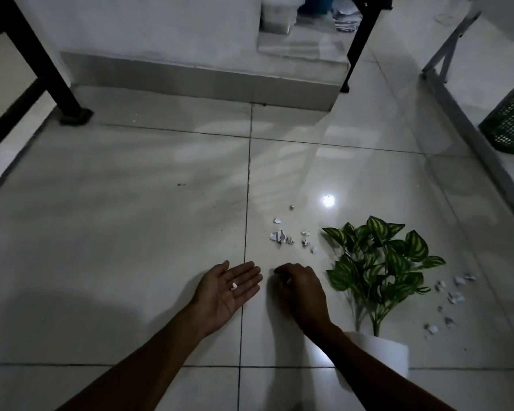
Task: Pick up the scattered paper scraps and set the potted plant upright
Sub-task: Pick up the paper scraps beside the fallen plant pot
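Head view, left hand [230, 287] cupping paper scrap [234, 285], potted plant [379, 271] toppled

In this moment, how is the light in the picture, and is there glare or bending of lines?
Head view: the room is dim; one bright glare spot shines on the glossy floor tiles beyond the paper scraps; soft shadows lie under the forearms; the wide lens bends the table legs and the edges; the left hand and right hand look dark but sharp.
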